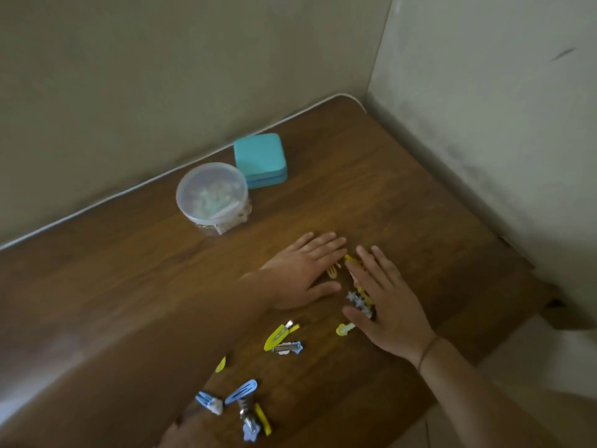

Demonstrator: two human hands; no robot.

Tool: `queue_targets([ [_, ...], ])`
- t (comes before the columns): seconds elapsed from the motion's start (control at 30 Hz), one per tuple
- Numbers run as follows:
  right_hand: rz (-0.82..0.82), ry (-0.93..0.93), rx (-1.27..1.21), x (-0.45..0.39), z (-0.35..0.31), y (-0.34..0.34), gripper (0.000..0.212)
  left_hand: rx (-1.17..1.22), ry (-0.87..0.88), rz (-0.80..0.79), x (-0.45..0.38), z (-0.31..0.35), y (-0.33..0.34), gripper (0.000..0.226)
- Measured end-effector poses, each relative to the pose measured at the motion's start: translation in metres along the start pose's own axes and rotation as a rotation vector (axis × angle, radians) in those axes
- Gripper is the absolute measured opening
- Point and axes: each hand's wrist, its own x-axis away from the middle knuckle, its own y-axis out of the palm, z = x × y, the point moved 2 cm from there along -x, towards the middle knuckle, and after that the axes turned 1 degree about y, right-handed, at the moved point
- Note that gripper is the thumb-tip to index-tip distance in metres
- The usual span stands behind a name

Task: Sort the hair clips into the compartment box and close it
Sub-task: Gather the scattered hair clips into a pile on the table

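Setting: brown wooden table (387,195) pushed into a corner of pale walls, dim light.

Left hand (303,273): flat on the table, palm down, fingers straight and slightly apart, gripping nothing. A small yellow clip (332,272) lies just beside the index finger, at the gap between the two hands.

Right hand (384,302): also flat, fingers straight and spread, holding nothing. Its inner edge touches or partly covers a bunch of clips (360,300), yellow ones with a grey star-trimmed one; how many lie under the palm cannot be told.

Loose clips, outward toward the near edge: a short yellow one (344,329) by the right thumb; a yellow snap clip (277,337), long axis running near-left to far-right, touching a grey and blue clip (287,347) lying roughly crosswise; a yellow sliver (221,364) beside the left forearm; a blue and yellow cluster (239,404) pointing every which way.

Box (261,160): teal, square, lid shut, at the far edge, well apart from the hands. Just beside it, a round clear tub (211,195), lidded, with pale contents.

Step in hand, judged: spreading or herding the clips before sorting. To do well, sweep with flat fingers so the pile thins into single pieces, keep strays away from the near edge, group by colour, and turn long axes parallel. The box must then be brought near and opened.
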Motion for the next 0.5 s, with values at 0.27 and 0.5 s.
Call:
queue_targets([
  [0.27, -0.001, -0.141, -0.100, 0.011, -0.075, 0.029, 0.075, 0.151, -0.107, 0.131, 0.093, 0.001, 0.027, 0.075],
  [0.5, -0.108, -0.253, -0.136, 0.022, -0.146, 0.052, 0.072, 0.167, -0.252, 0.213, 0.205, 0.002, 0.044, 0.070],
])
